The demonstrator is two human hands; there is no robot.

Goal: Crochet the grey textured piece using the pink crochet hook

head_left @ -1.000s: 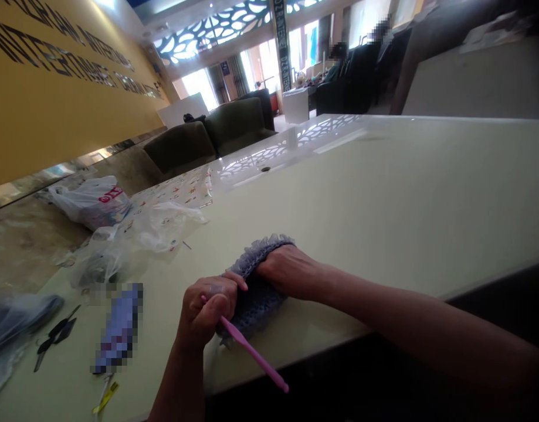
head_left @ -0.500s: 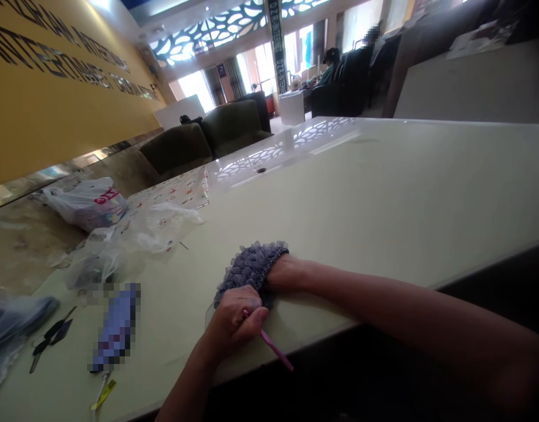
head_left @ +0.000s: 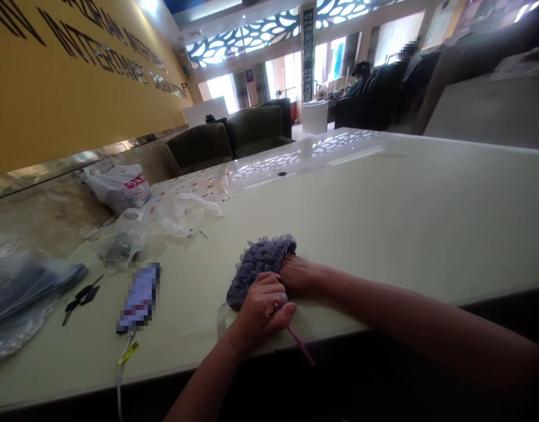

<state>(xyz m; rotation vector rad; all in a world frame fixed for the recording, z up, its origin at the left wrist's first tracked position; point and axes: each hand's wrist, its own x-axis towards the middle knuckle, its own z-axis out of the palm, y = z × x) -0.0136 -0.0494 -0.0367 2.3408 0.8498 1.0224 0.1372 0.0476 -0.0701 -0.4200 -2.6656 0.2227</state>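
A grey-blue, ruffled knitted piece point(head_left: 258, 264) lies near the front edge of the pale table point(head_left: 361, 223). My right hand point(head_left: 298, 274) reaches into its opening from the right; the fingers are hidden inside it. Against the near side of the piece, my left hand point(head_left: 269, 305) is closed around a thin pink hook point(head_left: 302, 346), whose handle sticks out toward the lower right. A strip of sheer grey ribbon point(head_left: 221, 319) hangs at the left end of the piece, beside my left wrist.
Keys point(head_left: 81, 298), a blurred phone-like object point(head_left: 139, 299) with a white cable point(head_left: 119, 381), and clear plastic bags point(head_left: 124, 240) lie on the left. A filled white bag point(head_left: 124, 186) stands behind them. Farther back are green chairs point(head_left: 256, 126) and a seated person point(head_left: 359, 79).
The view has shifted, so the table items appear farther right. My right hand still reaches into the knitted piece, and my left hand keeps hold of the pink hook.
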